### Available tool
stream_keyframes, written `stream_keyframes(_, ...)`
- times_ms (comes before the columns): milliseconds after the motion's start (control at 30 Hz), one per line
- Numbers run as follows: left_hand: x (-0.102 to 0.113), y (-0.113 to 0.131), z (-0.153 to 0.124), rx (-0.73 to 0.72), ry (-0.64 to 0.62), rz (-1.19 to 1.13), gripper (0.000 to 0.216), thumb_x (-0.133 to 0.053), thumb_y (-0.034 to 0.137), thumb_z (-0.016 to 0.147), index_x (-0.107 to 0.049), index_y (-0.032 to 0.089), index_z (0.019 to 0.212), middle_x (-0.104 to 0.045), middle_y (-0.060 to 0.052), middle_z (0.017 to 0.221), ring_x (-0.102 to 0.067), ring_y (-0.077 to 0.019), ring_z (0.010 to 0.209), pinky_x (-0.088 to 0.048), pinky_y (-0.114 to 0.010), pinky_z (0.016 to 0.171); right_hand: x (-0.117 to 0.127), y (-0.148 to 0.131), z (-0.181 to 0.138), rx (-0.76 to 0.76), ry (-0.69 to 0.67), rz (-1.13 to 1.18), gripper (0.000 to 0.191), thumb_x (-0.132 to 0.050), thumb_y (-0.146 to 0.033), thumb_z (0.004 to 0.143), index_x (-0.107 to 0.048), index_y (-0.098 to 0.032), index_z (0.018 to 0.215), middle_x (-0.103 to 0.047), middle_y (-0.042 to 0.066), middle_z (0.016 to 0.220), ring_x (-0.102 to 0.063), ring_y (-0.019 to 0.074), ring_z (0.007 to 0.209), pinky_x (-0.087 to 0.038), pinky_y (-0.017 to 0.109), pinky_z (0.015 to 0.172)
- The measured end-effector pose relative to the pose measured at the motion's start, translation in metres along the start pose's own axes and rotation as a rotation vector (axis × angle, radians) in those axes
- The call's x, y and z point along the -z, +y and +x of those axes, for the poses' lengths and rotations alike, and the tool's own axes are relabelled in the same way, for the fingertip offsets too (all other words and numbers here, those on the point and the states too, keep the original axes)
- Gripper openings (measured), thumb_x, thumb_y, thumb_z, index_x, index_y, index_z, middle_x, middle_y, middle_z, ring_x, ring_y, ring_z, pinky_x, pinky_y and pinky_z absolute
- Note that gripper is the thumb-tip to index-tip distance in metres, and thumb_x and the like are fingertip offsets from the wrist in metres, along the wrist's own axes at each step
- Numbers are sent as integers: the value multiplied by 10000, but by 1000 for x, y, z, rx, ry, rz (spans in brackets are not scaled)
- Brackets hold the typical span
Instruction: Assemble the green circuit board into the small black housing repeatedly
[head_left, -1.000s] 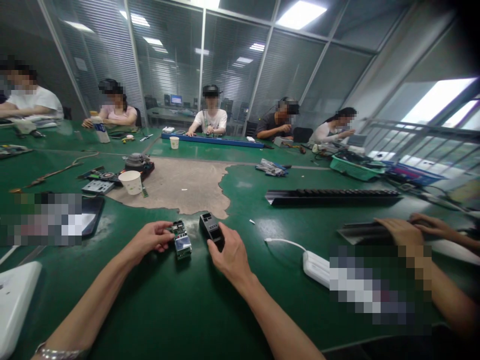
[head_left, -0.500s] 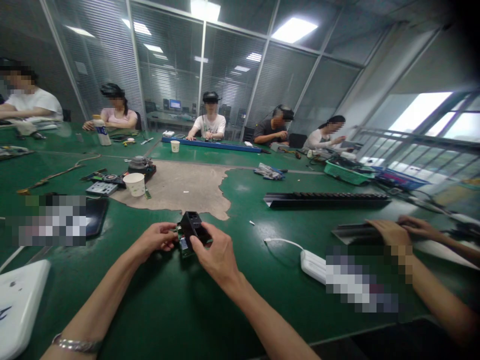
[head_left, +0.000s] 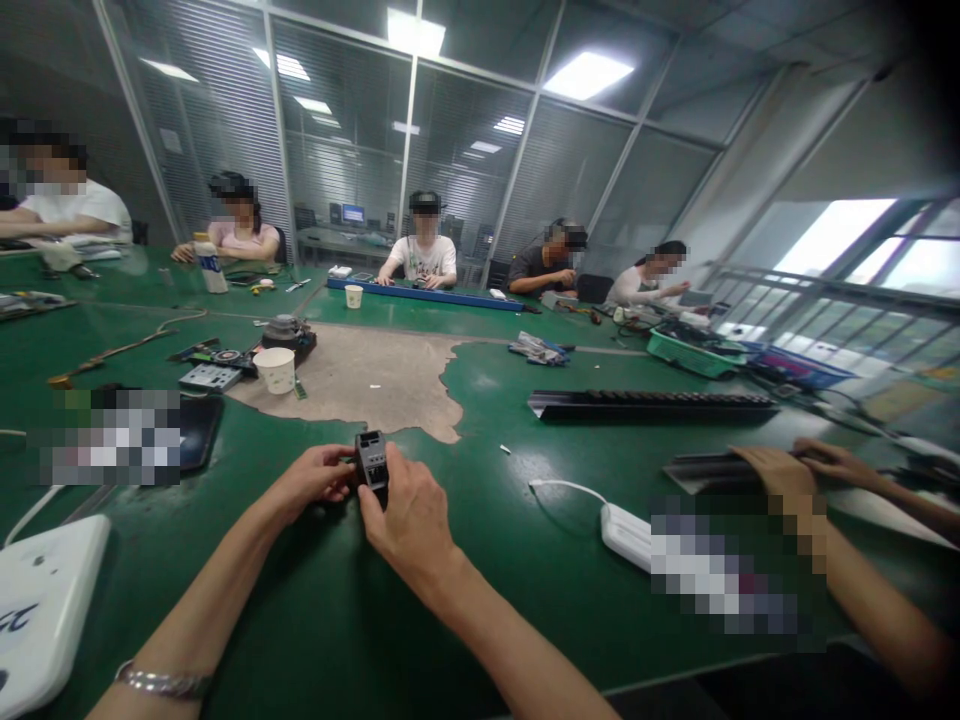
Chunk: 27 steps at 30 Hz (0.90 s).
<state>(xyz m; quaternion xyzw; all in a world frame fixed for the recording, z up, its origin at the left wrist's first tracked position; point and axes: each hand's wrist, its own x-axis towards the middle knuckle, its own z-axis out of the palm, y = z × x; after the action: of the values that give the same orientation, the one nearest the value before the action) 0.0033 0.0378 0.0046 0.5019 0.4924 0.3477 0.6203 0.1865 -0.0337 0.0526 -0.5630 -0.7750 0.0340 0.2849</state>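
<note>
A small black plastic housing (head_left: 372, 460) with rectangular openings in its upper face is held just above the green table in front of me. My right hand (head_left: 409, 505) grips its right side, thumb toward me and fingers behind. At the left side of the housing, my left hand (head_left: 319, 478) is closed, with curled fingertips against its edge. The fingertips partly hide that contact. The circuit board visible earlier under the housing is turned out of sight now.
A paper cup (head_left: 277, 371) and electronic parts (head_left: 214, 374) stand beyond my left hand on a brown sheet (head_left: 352, 370). A black metal rail (head_left: 652, 405) and white power strip (head_left: 626, 535) lie to the right, near a co-worker's hands (head_left: 787, 465). A phone (head_left: 201, 435) lies left.
The black housing has been turned upright, so its face with the openings points toward me and the green board no longer shows. My right hand has rotated with it and shifted slightly left.
</note>
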Motion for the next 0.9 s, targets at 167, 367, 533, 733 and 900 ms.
stream_keyframes(167,-1,2,-2,13,16,17,529,-716,344,748,-559,134,1208,-649,-18,715,-578,-87,526,-454,-188,504,-4,4,-2,-1,-34,-3,584,-583,-352,821,-390,-147,1331,-630,117,1011,-571,281,940,-473,375,791)
stream_keyframes(367,0,4,-4,32,32,37,532,-721,334,736,-569,138,1206,-655,-30,757,-573,-89,532,-466,-202,509,-13,11,-1,-24,-91,-16,477,-574,-399,822,-480,-137,1209,-636,122,949,-596,281,875,-480,382,746)
stream_keyframes(533,0,5,-4,36,30,41,472,-707,351,751,-606,123,1151,-643,-23,735,-558,-82,524,-444,-188,489,-17,17,-1,-64,-87,6,445,-613,-532,778,-551,-162,1019,-627,117,921,-597,280,869,-475,380,746)
stream_keyframes(733,-1,5,-4,40,0,45,467,-707,357,760,-608,123,1152,-663,-31,768,-559,-72,524,-460,-183,510,-27,17,-4,-132,-22,64,363,-598,-455,796,-535,-169,1010,-607,102,949,-605,252,873,-478,374,768)
stream_keyframes(900,-2,6,-5,46,6,21,472,-714,366,759,-610,120,1148,-678,-47,790,-564,-68,526,-465,-174,512,-29,14,-2,-185,-49,78,343,-600,-439,785,-543,-156,969,-609,107,913,-621,255,833,-486,367,738)
